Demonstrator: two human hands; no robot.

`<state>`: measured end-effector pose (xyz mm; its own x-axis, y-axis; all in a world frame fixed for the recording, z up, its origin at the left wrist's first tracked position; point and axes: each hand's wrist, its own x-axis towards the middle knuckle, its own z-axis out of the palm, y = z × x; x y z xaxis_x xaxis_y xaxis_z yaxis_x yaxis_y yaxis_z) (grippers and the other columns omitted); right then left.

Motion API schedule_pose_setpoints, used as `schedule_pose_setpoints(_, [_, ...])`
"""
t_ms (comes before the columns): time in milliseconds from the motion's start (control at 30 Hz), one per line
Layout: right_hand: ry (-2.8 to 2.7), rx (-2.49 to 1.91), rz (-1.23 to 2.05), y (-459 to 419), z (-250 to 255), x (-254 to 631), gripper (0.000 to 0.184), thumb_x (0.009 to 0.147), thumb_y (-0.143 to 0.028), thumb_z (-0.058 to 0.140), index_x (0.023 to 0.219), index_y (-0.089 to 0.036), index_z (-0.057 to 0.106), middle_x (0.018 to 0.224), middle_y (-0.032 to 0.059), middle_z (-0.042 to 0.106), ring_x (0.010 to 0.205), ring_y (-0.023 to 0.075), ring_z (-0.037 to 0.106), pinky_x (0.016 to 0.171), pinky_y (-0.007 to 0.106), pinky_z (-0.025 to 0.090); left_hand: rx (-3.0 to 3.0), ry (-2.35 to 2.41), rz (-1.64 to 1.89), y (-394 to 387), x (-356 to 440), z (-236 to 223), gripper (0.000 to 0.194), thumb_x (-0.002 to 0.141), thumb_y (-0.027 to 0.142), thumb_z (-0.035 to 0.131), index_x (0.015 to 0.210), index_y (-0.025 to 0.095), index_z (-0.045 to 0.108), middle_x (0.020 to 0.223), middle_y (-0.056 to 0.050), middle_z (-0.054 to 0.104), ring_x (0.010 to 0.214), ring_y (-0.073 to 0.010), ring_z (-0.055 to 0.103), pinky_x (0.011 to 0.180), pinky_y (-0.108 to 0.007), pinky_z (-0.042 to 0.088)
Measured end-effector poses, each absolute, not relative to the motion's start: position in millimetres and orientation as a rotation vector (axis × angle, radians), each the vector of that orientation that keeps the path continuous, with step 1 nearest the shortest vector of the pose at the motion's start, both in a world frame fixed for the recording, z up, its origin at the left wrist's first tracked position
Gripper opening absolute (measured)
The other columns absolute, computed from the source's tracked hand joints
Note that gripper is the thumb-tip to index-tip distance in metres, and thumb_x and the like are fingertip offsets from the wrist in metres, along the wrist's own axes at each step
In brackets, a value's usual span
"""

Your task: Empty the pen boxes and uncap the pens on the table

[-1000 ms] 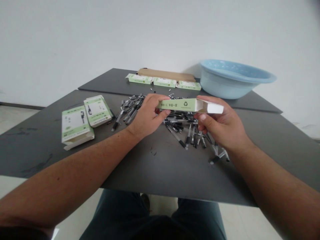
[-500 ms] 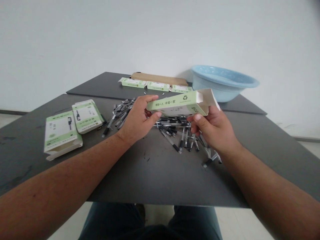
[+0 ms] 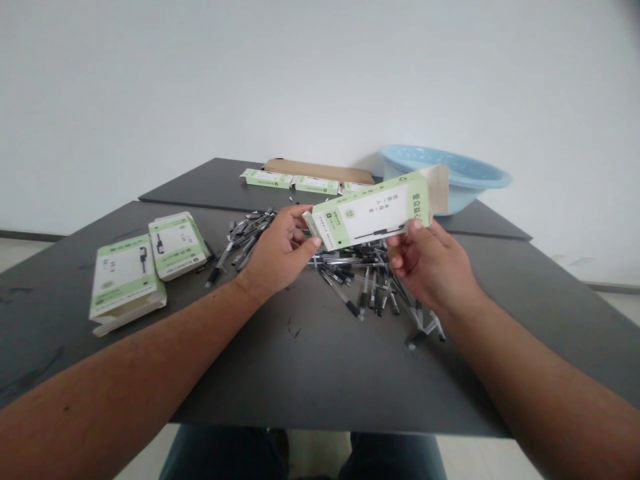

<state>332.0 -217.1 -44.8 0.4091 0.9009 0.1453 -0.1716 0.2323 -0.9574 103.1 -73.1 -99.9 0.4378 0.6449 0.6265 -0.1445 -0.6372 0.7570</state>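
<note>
A green and white pen box [image 3: 373,212] is held up between my two hands, its broad printed face turned toward me and its right end flap sticking out. My left hand [image 3: 284,248] grips the left end, thumb at the lower corner and fingers behind. My right hand [image 3: 434,261] pinches the lower right part, thumb on the printed face. Below the box, a loose heap of black and clear pens [image 3: 350,260] lies on the dark table [image 3: 320,373], partly hidden by the box and my hands.
Two more pen boxes lie at left, one with its near end open [image 3: 127,283], the other behind it [image 3: 177,245]. Several similar boxes [image 3: 270,179] line up at the back, before a brown cardboard piece [image 3: 320,170]. A light blue basin [image 3: 470,170] stands at back right.
The box has been rolled in my hands, so its broad printed face now shows instead of its narrow green side. Its right end is raised. The view has tilted slightly upward.
</note>
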Motion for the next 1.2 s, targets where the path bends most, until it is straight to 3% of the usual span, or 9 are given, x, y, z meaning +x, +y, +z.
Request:
schedule_pose_setpoints(267, [-0.742,-1.063,0.889,-213.1,-47.4,333.3,0.044,0.079,-0.053,0.09,0.097,-0.027,0.06,0.072,-0.0054,0.068,0.049,0.0114,0.054,0.04,0.023,0.039,1.801,0.393,1.146,-88.3,105.3,-85.9,0.054,0.093,0.028,0.079,0.139,0.019,0.053,0.122,-0.011,0.08,0.101,-0.0215,0.075,0.079,-0.033,0.061])
schedule_pose_setpoints(633, [-0.724,-1.051,0.906,-211.8,-50.9,334.0,0.03,0.088,-0.045,0.083,0.096,-0.026,0.061,0.073,-0.0037,0.068,0.048,0.0121,0.054,0.039,0.023,0.039,1.756,0.394,1.128,-90.6,107.9,-88.8,0.047,0.091,0.023,0.079,0.13,0.02,0.052,0.129,-0.014,0.08,0.113,-0.0259,0.079,0.097,-0.043,0.065])
schedule_pose_setpoints(833, [-0.691,-1.04,0.924,-210.5,-50.1,334.5,0.019,0.099,-0.043,0.069,0.097,-0.025,0.063,0.072,-0.0021,0.069,0.048,0.0127,0.054,0.039,0.023,0.039,1.785,0.377,1.151,-88.3,108.3,-92.6,0.047,0.093,0.024,0.079,0.132,0.019,0.053,0.13,-0.015,0.079,0.111,-0.0253,0.08,0.094,-0.041,0.065])
schedule_pose_setpoints(967, [-0.673,-1.043,0.941,-210.1,-48.9,334.4,0.022,0.107,-0.043,0.058,0.103,-0.022,0.066,0.072,-0.0012,0.067,0.047,0.0127,0.054,0.04,0.024,0.04,1.804,0.384,1.162,-87.4,107.9,-94.5,0.047,0.094,0.026,0.079,0.133,0.02,0.054,0.128,-0.014,0.08,0.107,-0.0238,0.08,0.091,-0.04,0.065])
schedule_pose_setpoints(1200, [-0.64,-1.068,0.926,-209.6,-47.4,333.7,0.023,0.106,-0.043,0.057,0.1,-0.022,0.065,0.072,-0.0008,0.066,0.046,0.0133,0.053,0.039,0.024,0.039,1.809,0.398,1.178,-84.8,107.8,-100.0,0.048,0.095,0.03,0.079,0.136,0.021,0.055,0.126,-0.013,0.08,0.108,-0.0244,0.079,0.091,-0.04,0.065])
